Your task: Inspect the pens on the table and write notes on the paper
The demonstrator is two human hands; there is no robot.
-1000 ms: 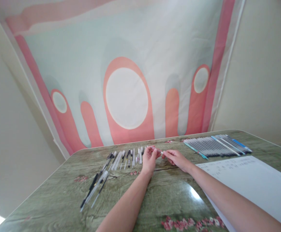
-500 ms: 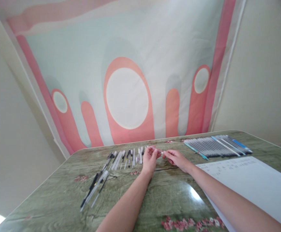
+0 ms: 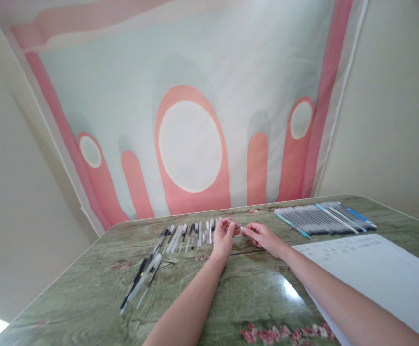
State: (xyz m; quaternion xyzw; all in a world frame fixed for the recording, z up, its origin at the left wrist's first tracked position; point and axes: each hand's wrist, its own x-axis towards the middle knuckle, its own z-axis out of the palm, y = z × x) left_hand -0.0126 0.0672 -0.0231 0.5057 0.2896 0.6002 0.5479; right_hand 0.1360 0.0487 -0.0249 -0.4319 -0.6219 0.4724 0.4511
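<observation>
Between my two hands, above the far middle of the table, is a slim pen [image 3: 237, 225] with a pinkish barrel and a pale end. My left hand [image 3: 224, 239] is closed around its barrel. The fingertips of my right hand [image 3: 261, 236] pinch the pale end on the right. Just left of my left hand lies a row of pen parts [image 3: 191, 235]: clear barrels, caps and dark refills. Nearer to me on the left are more loose parts [image 3: 142, 281], black and clear, lying at a slant.
A neat row of grey pens [image 3: 308, 220] with some blue and teal ones lies at the far right. A white sheet of paper [image 3: 382, 274] with writing sits under my right forearm. The green wood-patterned table [image 3: 86, 283] meets a pink and pale hanging cloth [image 3: 187, 144].
Both hands stay nearly in place with the pen between them. My right fingertips shift very slightly at the pale end; the view drifts a little.
</observation>
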